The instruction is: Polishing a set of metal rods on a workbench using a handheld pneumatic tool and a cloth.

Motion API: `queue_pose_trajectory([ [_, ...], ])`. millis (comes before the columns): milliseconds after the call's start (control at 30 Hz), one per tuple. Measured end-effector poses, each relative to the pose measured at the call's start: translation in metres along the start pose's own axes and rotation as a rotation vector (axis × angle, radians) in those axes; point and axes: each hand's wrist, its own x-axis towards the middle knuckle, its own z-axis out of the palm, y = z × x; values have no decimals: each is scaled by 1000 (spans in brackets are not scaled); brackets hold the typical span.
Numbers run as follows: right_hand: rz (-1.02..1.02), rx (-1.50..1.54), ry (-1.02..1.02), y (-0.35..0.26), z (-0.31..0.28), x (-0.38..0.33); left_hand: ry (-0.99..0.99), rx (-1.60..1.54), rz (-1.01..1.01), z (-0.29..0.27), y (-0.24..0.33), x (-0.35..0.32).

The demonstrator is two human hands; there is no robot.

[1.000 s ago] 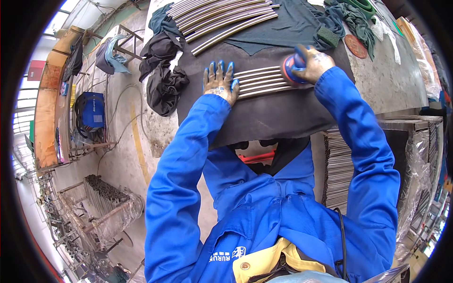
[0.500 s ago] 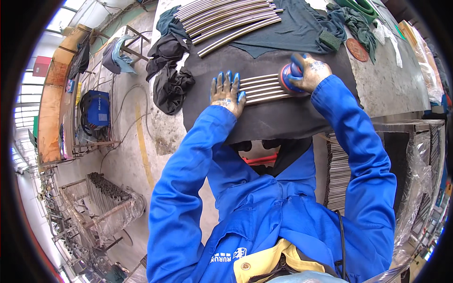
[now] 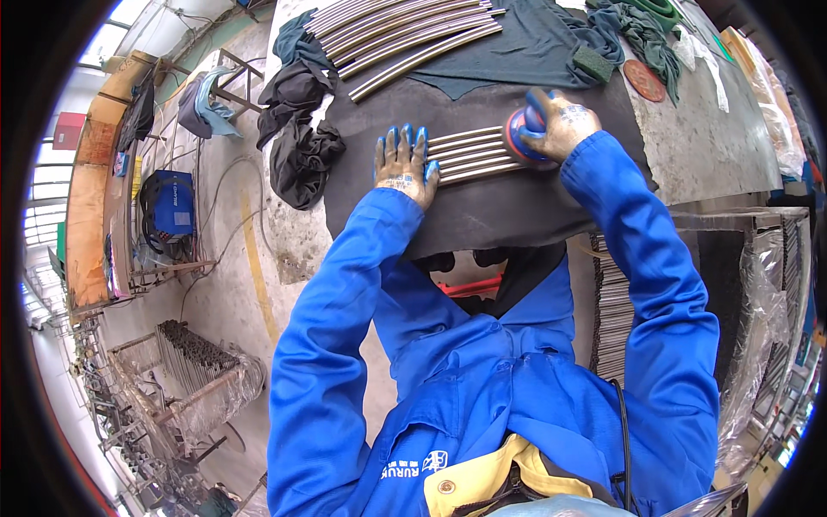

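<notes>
The person stands at a table, and both gloved hands are over a black sheet which covers its near part. On this sheet lies a small group of metal rods, side by side, running roughly from left to right between the two hands.

The left hand is laid flat with the palm down, its fingers extended and only slightly apart, upon the left ends of the rods. The right hand is closed around a round tool, blue with a reddish rim, which rests on the right part of the same rods. The underside of this tool is hidden, so one cannot tell how it meets the metal. The right ends of the rods are also covered by the tool and the hand.

Beyond the sheet, a dark green cloth is spread, and a larger row of rods, slightly curved in this view, lies at its left side; the nearest one is a little apart from the others. A green block sits at the right part of the cloth, and a reddish disc is near it on the table. Crumpled black cloth lies to the left of the left hand. On the floor side at left, a blue machine stands on a rack.
</notes>
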Motion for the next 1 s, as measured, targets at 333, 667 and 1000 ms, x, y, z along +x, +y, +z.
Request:
queue_pose_trajectory([
  [333, -114, -50, -24, -41, 5, 4, -22, -8, -26, 1, 2, 3],
  [667, 28, -10, -36, -10, 5, 5, -34, 5, -22, -2, 2, 9],
  [1000, -74, -44, -46, -11, 2, 3, -24, -27, -32, -3, 6, -3],
])
